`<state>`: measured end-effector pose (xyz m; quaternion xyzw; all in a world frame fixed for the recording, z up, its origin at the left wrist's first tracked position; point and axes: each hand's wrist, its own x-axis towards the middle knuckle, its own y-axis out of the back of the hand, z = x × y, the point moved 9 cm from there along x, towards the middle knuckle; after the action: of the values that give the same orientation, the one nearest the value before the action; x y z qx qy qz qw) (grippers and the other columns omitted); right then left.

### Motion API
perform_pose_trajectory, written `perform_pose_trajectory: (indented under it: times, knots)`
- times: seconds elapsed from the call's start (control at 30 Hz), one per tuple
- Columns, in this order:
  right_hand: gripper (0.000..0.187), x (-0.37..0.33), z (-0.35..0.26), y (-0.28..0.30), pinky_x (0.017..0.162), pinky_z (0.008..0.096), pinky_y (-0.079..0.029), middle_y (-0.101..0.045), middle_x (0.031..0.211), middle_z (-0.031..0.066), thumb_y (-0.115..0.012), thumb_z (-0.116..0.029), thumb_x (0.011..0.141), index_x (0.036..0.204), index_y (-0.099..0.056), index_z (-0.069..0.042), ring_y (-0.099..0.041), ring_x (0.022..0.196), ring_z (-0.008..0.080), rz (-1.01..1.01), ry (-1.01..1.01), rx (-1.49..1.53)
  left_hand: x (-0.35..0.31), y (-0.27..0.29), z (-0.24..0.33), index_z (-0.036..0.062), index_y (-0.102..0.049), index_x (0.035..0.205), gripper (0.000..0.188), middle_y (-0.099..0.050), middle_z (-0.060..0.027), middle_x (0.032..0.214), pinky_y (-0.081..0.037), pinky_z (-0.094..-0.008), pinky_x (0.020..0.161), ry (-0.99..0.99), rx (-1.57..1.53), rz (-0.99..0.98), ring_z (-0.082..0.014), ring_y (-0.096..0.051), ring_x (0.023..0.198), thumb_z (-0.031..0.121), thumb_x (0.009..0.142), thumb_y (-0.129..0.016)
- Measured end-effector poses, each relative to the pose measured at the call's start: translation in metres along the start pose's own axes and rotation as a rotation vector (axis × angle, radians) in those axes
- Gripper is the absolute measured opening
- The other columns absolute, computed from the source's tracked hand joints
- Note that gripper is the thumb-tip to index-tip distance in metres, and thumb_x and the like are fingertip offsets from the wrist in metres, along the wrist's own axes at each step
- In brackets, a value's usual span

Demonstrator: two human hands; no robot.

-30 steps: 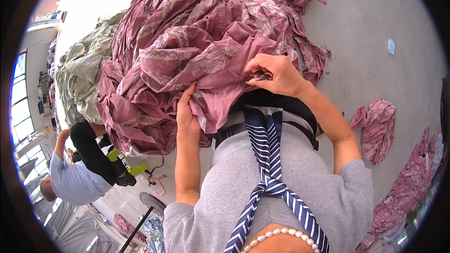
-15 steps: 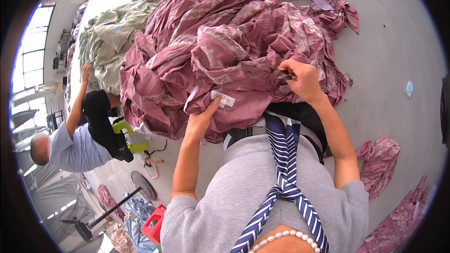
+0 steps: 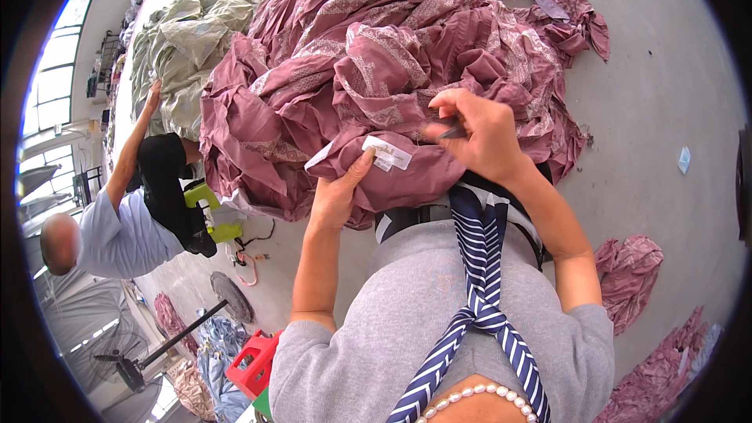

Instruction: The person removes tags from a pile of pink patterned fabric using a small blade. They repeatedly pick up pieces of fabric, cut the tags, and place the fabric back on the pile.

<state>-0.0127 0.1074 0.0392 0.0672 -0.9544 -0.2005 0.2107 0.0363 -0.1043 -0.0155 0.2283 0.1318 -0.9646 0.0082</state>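
A big heap of mauve-pink patterned fabric (image 3: 301, 90) spreads in front of me and over my lap. My left hand (image 3: 338, 194) is closed on an edge of it, the thumb pressing beside a white sewn-in label (image 3: 392, 153). To the right of the label, my right hand (image 3: 487, 135) is raised over the cloth, its fingers curled round a small dark tool (image 3: 453, 132) that looks like thread snips. Part of the tool is hidden by the fingers, and its tip is blurred.
At left, a seated person (image 3: 129, 235) reaches to a pale green fabric heap (image 3: 192, 39). A red plastic stool (image 3: 252, 364), a standing fan (image 3: 129, 372) and blue cloth (image 3: 223, 356) are at lower left. Pink bundles (image 3: 628, 282) lie on the floor at right.
My right hand has moved left with the dark tool, closer to the label. My left hand has lifted the labelled edge slightly, and the label shows more fully.
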Motion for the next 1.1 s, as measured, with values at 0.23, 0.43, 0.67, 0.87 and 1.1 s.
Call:
perform_pose_trajectory:
  times: [0.23, 0.43, 0.67, 0.87, 1.1]
  knots:
    - [0.03, -0.025, -0.018, -0.022, 0.055, 0.0336, -0.047, -0.058, 0.074, 0.0086, -0.069, -0.027, 0.083, 0.097, -0.055, -0.004, -0.06, 0.061, 0.0232, -0.092, -0.069, 0.097, -0.003, -0.02, 0.007, 0.0002, -0.062, 0.112, 0.029, -0.065, -0.0044, 0.106, -0.047, -0.0273, 0.086, -0.182, 0.274, -0.002, -0.0111, -0.059, 0.096, 0.015, 0.088, -0.068]
    - [0.027, -0.027, -0.016, -0.024, 0.055, 0.0351, -0.049, -0.06, 0.072, 0.0096, -0.071, -0.022, 0.081, 0.094, -0.056, -0.004, -0.062, 0.063, 0.0257, -0.064, -0.063, 0.02, -0.009, -0.027, 0.01, 0.0, -0.062, 0.113, 0.029, -0.065, -0.0045, 0.106, -0.047, -0.0273, 0.087, -0.216, 0.319, -0.027, -0.0116, -0.059, 0.096, 0.015, 0.089, -0.067]
    - [0.027, -0.025, -0.014, -0.021, 0.056, 0.0361, -0.049, -0.061, 0.075, 0.0095, -0.071, -0.024, 0.081, 0.093, -0.056, -0.004, -0.062, 0.065, 0.0268, 0.005, -0.064, -0.037, -0.01, -0.034, 0.009, 0.0006, -0.06, 0.117, 0.031, -0.064, -0.0044, 0.109, -0.046, -0.0269, 0.089, -0.233, 0.312, -0.066, -0.0116, -0.058, 0.099, 0.013, 0.089, -0.067]
    - [0.027, -0.024, -0.017, -0.02, 0.056, 0.0355, -0.049, -0.062, 0.074, 0.0083, -0.07, -0.024, 0.081, 0.092, -0.056, -0.004, -0.063, 0.065, 0.026, 0.024, -0.03, -0.037, -0.012, -0.041, 0.007, 0.0011, -0.059, 0.118, 0.032, -0.063, -0.0041, 0.111, -0.045, -0.0265, 0.089, -0.222, 0.307, -0.115, -0.0108, -0.057, 0.101, 0.012, 0.089, -0.067]
    - [0.026, -0.024, -0.019, -0.019, 0.055, 0.0332, -0.05, -0.062, 0.073, 0.0085, -0.071, -0.025, 0.081, 0.092, -0.058, -0.005, -0.063, 0.063, 0.025, 0.028, 0.007, -0.047, -0.011, -0.045, 0.008, 0.0013, -0.059, 0.118, 0.031, -0.062, -0.0034, 0.11, -0.045, -0.0265, 0.089, -0.231, 0.326, -0.154, -0.0104, -0.056, 0.101, 0.011, 0.089, -0.066]
